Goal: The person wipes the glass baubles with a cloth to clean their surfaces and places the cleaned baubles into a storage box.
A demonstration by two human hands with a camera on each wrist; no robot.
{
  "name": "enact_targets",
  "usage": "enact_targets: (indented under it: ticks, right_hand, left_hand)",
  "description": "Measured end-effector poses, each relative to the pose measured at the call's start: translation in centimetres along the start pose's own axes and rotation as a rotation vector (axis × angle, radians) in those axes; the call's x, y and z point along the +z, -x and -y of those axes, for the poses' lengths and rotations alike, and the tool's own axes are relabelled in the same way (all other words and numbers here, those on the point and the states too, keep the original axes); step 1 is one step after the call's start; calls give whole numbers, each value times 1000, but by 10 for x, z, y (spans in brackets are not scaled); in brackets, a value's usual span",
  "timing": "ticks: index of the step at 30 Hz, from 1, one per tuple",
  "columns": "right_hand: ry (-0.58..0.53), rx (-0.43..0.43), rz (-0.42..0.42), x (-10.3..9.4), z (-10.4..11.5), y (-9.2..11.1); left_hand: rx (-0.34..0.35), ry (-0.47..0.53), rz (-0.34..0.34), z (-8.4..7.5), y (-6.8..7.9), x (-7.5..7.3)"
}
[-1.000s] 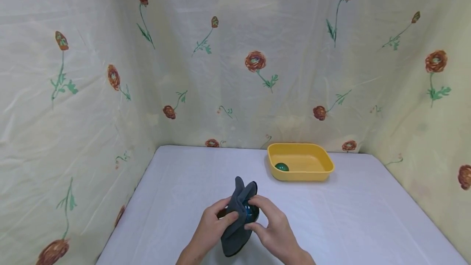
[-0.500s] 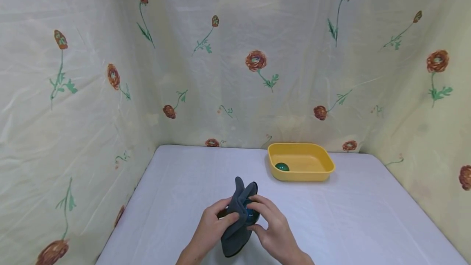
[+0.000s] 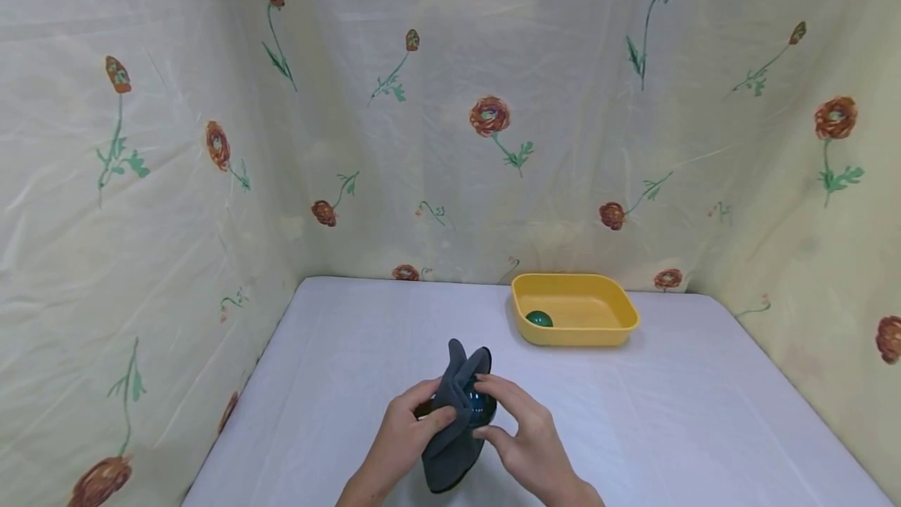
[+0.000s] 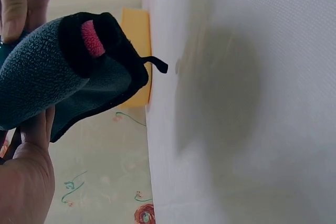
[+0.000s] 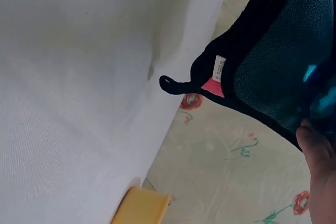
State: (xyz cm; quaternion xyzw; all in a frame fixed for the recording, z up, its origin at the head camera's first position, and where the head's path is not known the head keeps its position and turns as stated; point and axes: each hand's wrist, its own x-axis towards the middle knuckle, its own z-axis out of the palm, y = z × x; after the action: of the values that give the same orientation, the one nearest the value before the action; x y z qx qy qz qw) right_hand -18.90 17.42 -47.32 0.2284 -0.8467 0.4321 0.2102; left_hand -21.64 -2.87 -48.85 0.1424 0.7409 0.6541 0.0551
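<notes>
A dark grey-blue cloth (image 3: 450, 460) with black edging is bunched around a shiny dark blue ball (image 3: 482, 408), above the near middle of the table. My left hand (image 3: 404, 430) grips the folded cloth from the left, thumb in front. On the other side, my right hand (image 3: 526, 435) holds the exposed face of the ball between curled fingers and thumb. The left wrist view shows the cloth (image 4: 31, 77) with a pink patch and a hanging loop. In the right wrist view the ball (image 5: 324, 102) shows partly behind my thumb, and a small white label (image 5: 219, 68) is on the cloth.
Towards the back right of the white-covered table (image 3: 338, 366) stands a yellow tray (image 3: 584, 337). A green ball (image 3: 539, 319) lies in its left front corner. Flower-patterned sheets (image 3: 394, 139) hang behind the table and at both sides.
The fingers of my right hand shift over the ball's face, moving onto it and back towards its upper edge. My left hand and the cloth stay almost still.
</notes>
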Motion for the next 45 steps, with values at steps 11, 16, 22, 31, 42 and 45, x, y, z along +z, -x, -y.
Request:
enact_targets:
  ticks: [11, 16, 22, 31, 42, 45]
  right_hand:
    - [-102, 168, 17, -2, 2, -1]
    - [-132, 235, 25, -3, 2, -1]
    - [-166, 254, 43, -3, 0, -1]
    - [-196, 318, 80, -5, -1, -3]
    - [-198, 293, 43, -1, 0, -1]
    - [-182, 253, 25, 0, 0, 0]
  left_hand:
    - [12, -15, -1, -4, 1, 3]
    - [18, -16, 8, -3, 1, 4]
    - [19, -16, 6, -4, 2, 4]
    - [35, -20, 14, -3, 2, 3]
    - [35, -41, -12, -2, 1, 5]
    - [26, -44, -12, -3, 1, 4]
